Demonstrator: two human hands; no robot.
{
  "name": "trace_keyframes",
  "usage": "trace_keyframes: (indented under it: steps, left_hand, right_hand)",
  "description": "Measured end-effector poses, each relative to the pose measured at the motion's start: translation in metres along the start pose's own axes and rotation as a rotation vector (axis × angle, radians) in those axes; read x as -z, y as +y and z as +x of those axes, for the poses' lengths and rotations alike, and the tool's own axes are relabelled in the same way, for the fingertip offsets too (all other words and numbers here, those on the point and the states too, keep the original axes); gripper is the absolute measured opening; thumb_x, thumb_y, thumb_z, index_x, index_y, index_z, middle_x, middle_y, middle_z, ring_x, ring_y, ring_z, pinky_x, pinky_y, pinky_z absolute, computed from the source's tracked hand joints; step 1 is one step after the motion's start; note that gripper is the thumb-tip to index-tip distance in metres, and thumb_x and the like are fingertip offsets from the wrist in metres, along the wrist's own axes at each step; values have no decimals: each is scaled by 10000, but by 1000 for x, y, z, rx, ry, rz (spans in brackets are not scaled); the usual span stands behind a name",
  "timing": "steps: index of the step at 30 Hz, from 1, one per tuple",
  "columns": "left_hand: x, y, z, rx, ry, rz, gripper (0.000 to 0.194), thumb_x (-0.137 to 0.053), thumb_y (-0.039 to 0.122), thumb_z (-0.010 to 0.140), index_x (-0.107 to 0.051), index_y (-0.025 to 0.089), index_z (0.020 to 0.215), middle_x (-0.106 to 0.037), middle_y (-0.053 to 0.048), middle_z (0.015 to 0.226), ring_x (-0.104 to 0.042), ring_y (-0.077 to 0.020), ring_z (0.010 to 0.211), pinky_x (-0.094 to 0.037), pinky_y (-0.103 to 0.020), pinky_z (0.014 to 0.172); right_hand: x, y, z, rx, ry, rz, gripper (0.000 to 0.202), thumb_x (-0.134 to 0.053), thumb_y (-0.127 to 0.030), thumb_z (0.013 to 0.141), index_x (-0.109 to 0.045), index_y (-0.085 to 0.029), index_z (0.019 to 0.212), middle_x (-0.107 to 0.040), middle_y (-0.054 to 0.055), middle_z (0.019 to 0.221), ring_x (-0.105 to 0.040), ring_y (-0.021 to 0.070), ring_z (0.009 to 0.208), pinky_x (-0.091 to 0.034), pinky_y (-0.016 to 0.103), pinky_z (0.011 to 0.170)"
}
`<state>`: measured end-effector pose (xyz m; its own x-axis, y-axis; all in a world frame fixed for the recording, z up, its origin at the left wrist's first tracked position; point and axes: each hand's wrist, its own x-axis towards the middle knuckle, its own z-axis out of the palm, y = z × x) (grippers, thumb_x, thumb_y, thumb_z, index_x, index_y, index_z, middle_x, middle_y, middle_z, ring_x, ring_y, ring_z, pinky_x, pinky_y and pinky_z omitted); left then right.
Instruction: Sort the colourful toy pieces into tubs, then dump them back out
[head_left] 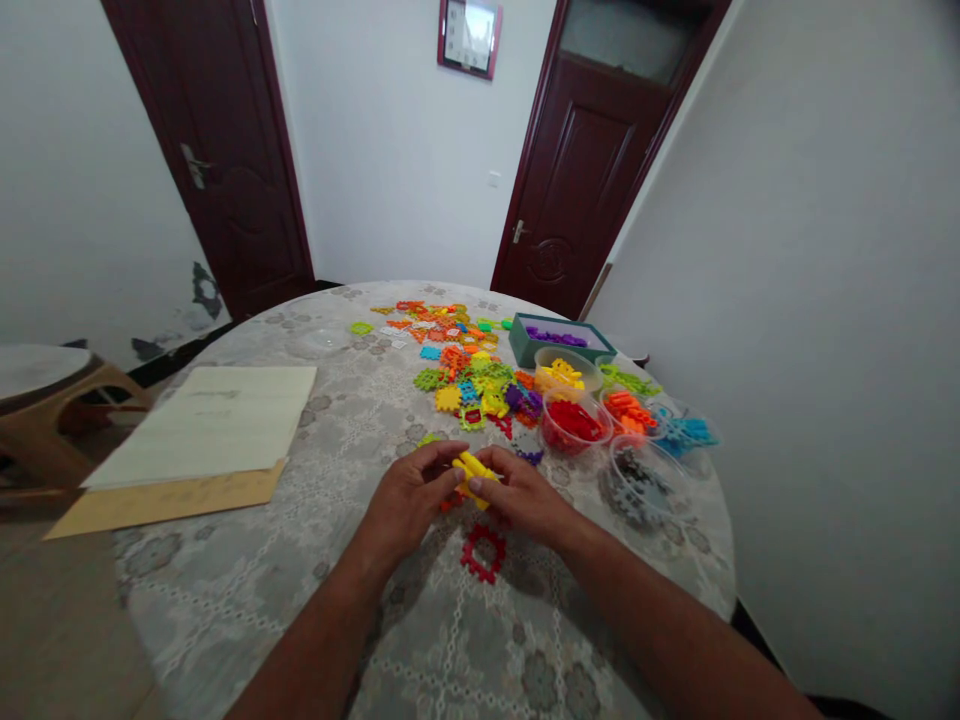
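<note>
Both hands meet over the middle of the table, closed on yellow plastic pieces (475, 468). My left hand (410, 497) pinches them from the left, and my right hand (525, 497) grips them from the right. Orange bits show just beneath my left fingers. On the cloth below the hands lies a red toothed ring piece (484, 553). Past my fingertips is a heap of mixed coloured pieces (487, 385), green, yellow, blue, purple and red.
Right of the heap stand a green box (525, 345) of purple pieces and several clear tubs, including a red-filled one (574, 425) and a dark-filled one (637, 485). Large paper sheets (210, 420) lie at the left on the patterned tablecloth (270, 590).
</note>
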<state>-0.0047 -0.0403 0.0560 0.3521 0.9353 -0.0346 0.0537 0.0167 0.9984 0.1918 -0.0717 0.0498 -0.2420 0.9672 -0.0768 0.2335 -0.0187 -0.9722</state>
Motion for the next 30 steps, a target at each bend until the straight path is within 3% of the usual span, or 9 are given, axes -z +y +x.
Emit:
trace_keyframes:
  steps: [3,5,10,14,18,21,23,27,30]
  left_hand:
    - [-1,-1,-2,-5,-4,73,491,-671,390,859,-711,189,1304,-789,-95,1127,-753,-223,920,-588,-345,811]
    - [0,0,-3,-30,26,144,521,-655,418,874,-687,198,1345,-771,-97,1165,-747,-213,902,-586,-341,795]
    - [15,8,-4,-80,154,367,479,-590,418,921,-671,212,1346,-750,-91,1184,-733,-211,931,-583,-357,841]
    - [34,6,-3,-109,200,621,387,-550,314,946,-684,205,1293,-754,-89,1205,-728,-207,966,-562,-363,929]
    - [45,-2,-4,-135,196,891,359,-522,228,958,-677,180,1279,-719,-118,1285,-714,-228,1065,-533,-376,1003]
    - [46,-5,-5,-139,185,973,372,-531,205,964,-663,173,1309,-700,-135,1314,-692,-259,1162,-520,-393,1039]
    - [43,-5,-6,-150,173,1015,380,-545,203,964,-660,177,1325,-695,-142,1320,-677,-279,1203,-514,-412,1053]
    - [38,-2,-9,-123,123,1075,366,-549,230,985,-667,184,1328,-703,-148,1304,-683,-291,1185,-529,-419,1021]
    - [36,1,-9,-96,96,1114,368,-533,224,994,-662,182,1336,-704,-142,1299,-686,-280,1168,-532,-399,998]
  right_hand:
    - [4,-9,-4,76,33,-200,299,-664,-528,963,-631,-240,1036,-634,-26,864,-565,141,713,-442,254,635]
    - [19,-23,-5,113,41,-394,235,-652,-467,976,-647,-239,1035,-664,-12,926,-603,165,812,-467,277,731]
    - [98,-65,19,151,239,-902,275,-580,-413,1026,-660,-233,1218,-714,80,1191,-657,223,1021,-480,324,891]
    - [170,-77,60,-116,452,-1259,342,-554,-330,1032,-642,-176,1324,-717,155,1282,-673,263,1114,-485,329,932]
    - [208,-73,83,-293,531,-1362,406,-519,-251,1021,-616,-126,1394,-698,213,1309,-676,300,1164,-499,365,951]
    - [205,-73,80,-280,616,-1385,475,-512,-252,1021,-557,-108,1472,-653,252,1361,-657,327,1212,-504,397,969]
    - [186,-73,69,-166,611,-1401,455,-518,-239,1017,-585,-128,1454,-655,234,1369,-649,318,1229,-499,394,999]
    - [122,-63,32,93,317,-1295,330,-501,-228,1031,-701,-191,1291,-723,131,1294,-674,247,1172,-495,335,1023]
    - [76,-42,4,57,107,-1239,347,-496,-190,1022,-695,-215,1306,-709,108,1326,-672,224,1177,-507,297,988]
